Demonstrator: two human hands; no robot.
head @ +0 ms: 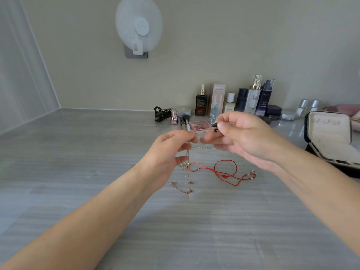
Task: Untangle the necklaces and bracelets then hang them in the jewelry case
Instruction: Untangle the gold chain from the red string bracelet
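The grey streaked tabletop (78, 172) carries the work. Above it the left hand (167, 156) is raised, its thumb and forefinger pinched on a thin pale-gold chain (187, 156). The chain hangs straight down from the pinch, and its lower length, set with small charms, lies curled on the tabletop just below. From that pinch a short stretch of fine silvery chain (204, 147) runs level across to the right hand (245, 141). Whether it is the same strand or a second one I cannot tell. The right hand's thumb and forefinger nip a small black piece (215, 125), too small to name, with the other fingers loosely curled beneath. Under that hand a thin red cord with white beads (224, 171) lies in open loops on the tabletop. Its left loop meets the hanging gold chain, possibly caught in it. At the far right stands the open black zip jewelry case with cream lining (329, 131), well apart from the hands, and no chain shows on its lid, so the untangling looks unfinished. To do this step well, keep the level stretch slack rather than taut, since pulling would likely tighten any knot. Tease the crossing open with the fingertips and feed the free end back through. Lift the gold chain clear of the red cord before carrying anything toward the case.
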